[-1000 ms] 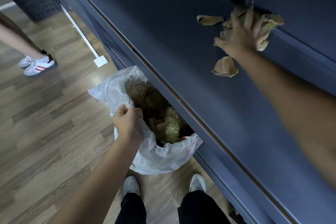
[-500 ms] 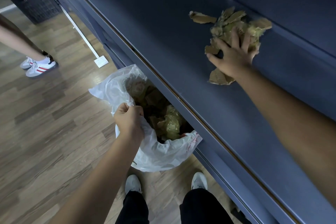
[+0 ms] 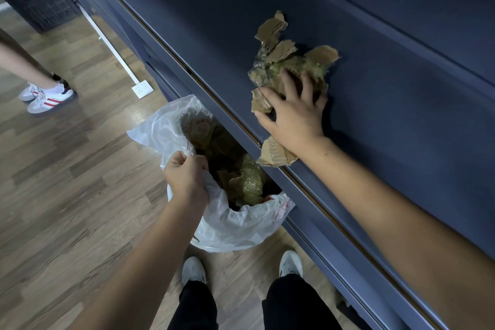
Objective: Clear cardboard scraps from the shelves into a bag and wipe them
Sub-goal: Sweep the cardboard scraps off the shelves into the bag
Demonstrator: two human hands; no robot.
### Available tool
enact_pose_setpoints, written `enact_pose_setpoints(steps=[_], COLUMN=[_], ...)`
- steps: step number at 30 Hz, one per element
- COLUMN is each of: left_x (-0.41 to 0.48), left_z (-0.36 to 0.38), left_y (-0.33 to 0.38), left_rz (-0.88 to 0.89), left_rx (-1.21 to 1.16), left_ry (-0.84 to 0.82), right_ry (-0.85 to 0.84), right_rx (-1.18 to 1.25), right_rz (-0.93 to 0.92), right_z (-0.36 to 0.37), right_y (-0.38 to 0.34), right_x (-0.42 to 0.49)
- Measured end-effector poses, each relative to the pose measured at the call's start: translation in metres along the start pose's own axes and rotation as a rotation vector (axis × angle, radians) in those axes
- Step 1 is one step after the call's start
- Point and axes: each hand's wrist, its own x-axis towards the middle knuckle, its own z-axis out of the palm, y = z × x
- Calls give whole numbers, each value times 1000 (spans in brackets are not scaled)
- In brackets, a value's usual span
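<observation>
A heap of torn brown cardboard scraps (image 3: 284, 61) lies on the dark blue shelf (image 3: 214, 16). My right hand (image 3: 294, 115) rests flat on the heap with fingers spread, palm down on the nearest pieces. One scrap (image 3: 276, 154) sits under my wrist at the shelf's front edge. Just below that edge hangs a white plastic bag (image 3: 235, 225), its mouth wide and partly filled with cardboard and crumpled film. My left hand (image 3: 187, 179) grips the bag's near rim.
Wooden floor lies to the left. Another person's legs and white sneakers with red stripes (image 3: 48, 96) stand at the far left. A black crate (image 3: 37, 0) sits at the top left. A white socket strip (image 3: 142, 88) lies by the shelf base. My own feet are below.
My right hand has dragged the cardboard heap from the back of the shelf toward the front edge, above the bag. The left hand keeps its hold on the bag.
</observation>
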Motion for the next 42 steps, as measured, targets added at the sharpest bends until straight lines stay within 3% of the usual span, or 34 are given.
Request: enact_pose_setpoints(steps=[8, 16, 22, 35, 38, 42], left_x=[1, 2, 3, 2, 4, 7], left_z=[0, -2, -2, -2, -2, -1], left_y=[1, 2, 0, 3, 2, 1], left_rz=[-8, -14, -12, -17, -17, -24], left_rx=[25, 33, 15, 39, 31, 31], left_ry=[20, 5, -8, -29, -27, -15], right_ry=[46, 201, 51, 116, 189, 401], right_rx=[-93, 86, -8, 6, 42, 22], right_rz=[36, 50, -12, -36, -84, -299], right_z=[2, -27, -25, -23, -27, -36], right_y=[-34, -16, -10, -5, -9, -23], right_x=[-10, -1, -2, -3, -6, -16])
